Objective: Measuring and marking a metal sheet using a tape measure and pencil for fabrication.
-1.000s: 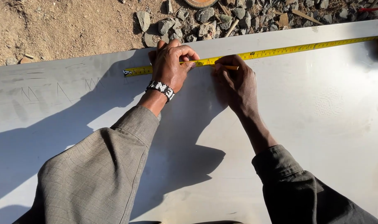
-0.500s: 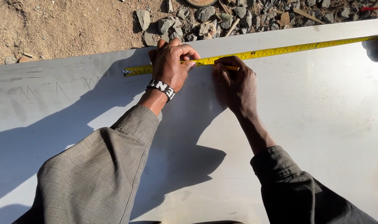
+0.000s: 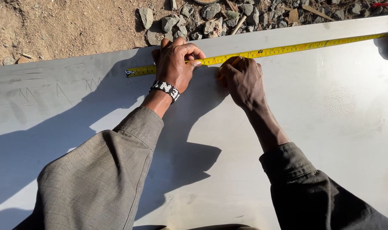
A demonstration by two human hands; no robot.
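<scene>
The person wears a grey checked sleeve (image 3: 104, 179) on the left arm. Just behind the fingers sits a black-and-white bead bracelet (image 3: 165, 88). The right sleeve (image 3: 313, 191) is darker, with a thick cuff.

No packages, labels, signs or screens are in view anywhere around the grip of either hand.
</scene>
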